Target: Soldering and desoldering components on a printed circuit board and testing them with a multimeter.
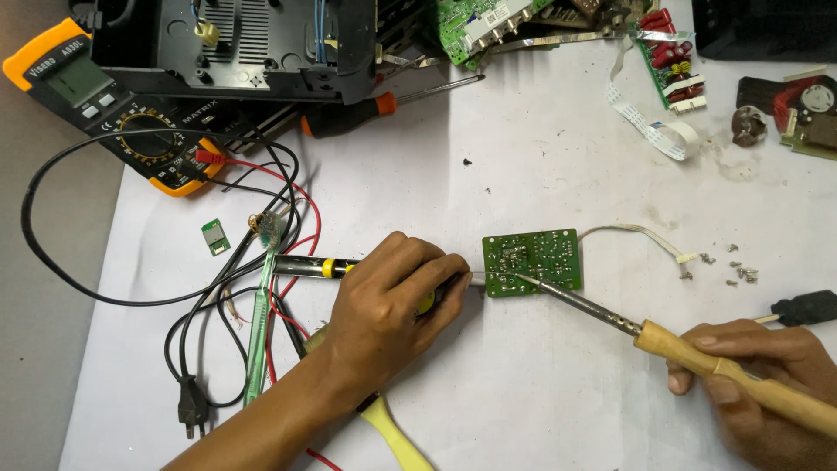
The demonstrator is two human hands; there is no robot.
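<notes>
The right hand [754, 384] grips the wooden handle of a soldering iron [663, 336], whose tip touches the small green circuit board [532, 262] lying on the counter [523, 392], up and left of that hand. The left hand [392, 296] closes over a black-and-yellow tool [327, 267], its nose just beside the board's left edge.

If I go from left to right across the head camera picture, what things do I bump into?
Orange multimeter → power plug → tiny green chip board → left hand → green circuit board → soldering iron → little screws → right hand.
</notes>
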